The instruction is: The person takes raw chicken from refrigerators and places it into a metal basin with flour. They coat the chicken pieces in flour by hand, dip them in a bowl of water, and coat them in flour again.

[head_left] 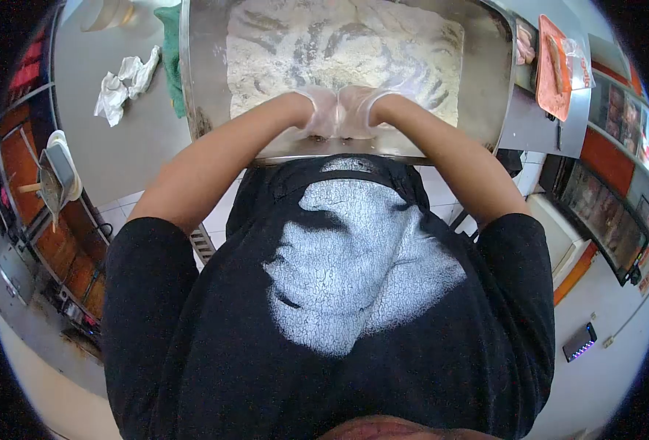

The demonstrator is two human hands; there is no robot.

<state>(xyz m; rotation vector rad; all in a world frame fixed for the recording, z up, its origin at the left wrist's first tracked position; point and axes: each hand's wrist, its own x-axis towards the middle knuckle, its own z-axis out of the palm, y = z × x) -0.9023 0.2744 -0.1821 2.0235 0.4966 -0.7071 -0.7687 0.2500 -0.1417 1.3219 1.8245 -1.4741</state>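
My left hand (323, 111) and my right hand (356, 111) are side by side at the near edge of a large metal tray (483, 73), each in a clear, loose plastic glove. Their inner sides touch or nearly touch. The wrists bend downward, and the fingers are hidden from this angle, so what they hold, if anything, does not show. Pale flour-like powder (324, 62) is spread across the tray just beyond my hands, with swept, curved marks where bare metal shows through.
Left of the tray are a green cloth (170, 55), crumpled white paper (126, 82) and a translucent container (108, 13). To the right, an orange-pink tray (553, 70) holds a plastic packet (577, 64). Beside it lies a thin dark utensil (559, 136).
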